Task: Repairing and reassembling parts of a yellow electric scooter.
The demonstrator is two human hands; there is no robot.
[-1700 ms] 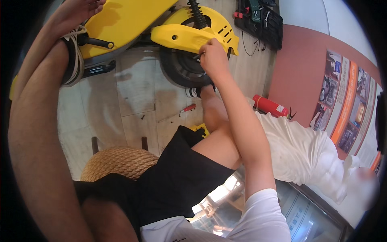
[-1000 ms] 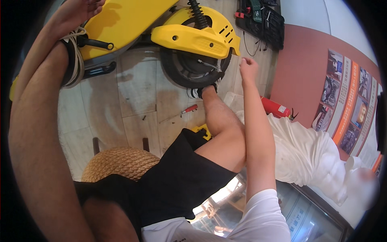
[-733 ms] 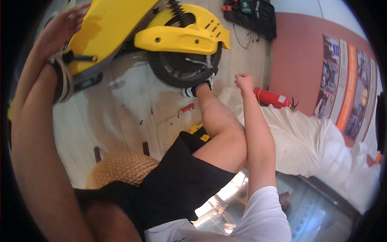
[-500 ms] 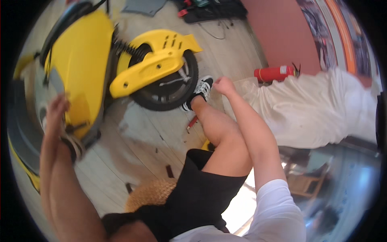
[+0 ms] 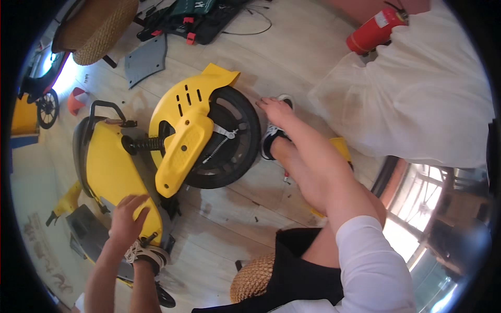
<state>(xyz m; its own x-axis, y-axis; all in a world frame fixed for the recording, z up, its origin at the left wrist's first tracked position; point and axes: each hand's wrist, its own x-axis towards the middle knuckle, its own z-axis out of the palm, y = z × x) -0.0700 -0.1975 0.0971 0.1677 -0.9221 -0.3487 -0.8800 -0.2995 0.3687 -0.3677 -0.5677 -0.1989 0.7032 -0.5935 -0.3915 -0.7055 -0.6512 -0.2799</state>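
A yellow scooter (image 5: pixel 115 172) lies on its side at the left. Its wheel (image 5: pixel 253 122), yellow fender (image 5: pixel 167 101) and shock absorber spring (image 5: pixel 148 144) face me. My left hand (image 5: pixel 127 221) is over the lower end of the yellow body, thumb and fingers apart, with nothing seen in it; whether it touches the body I cannot tell. To the right of the wheel, above my black-and-white shoe (image 5: pixel 271 138), my right hand (image 5: pixel 276 111) has its fingers stretched out and holds nothing visible. A metal arm and a small spring (image 5: pixel 214 153) show beside the hub.
A grey panel (image 5: pixel 146 60) and a black tool case (image 5: pixel 209 23) lie beyond the scooter. A red fire extinguisher (image 5: pixel 365 35) is next to white sheeting (image 5: pixel 412 99) at the right. One woven stool (image 5: pixel 253 279) is below me; another woven seat (image 5: pixel 102 31) stands at top left.
The view has swung left, bringing the scooter's handlebar end and the far seat into sight. My left hand has moved toward the yellow body's lower end; the right hand's fingers have straightened.
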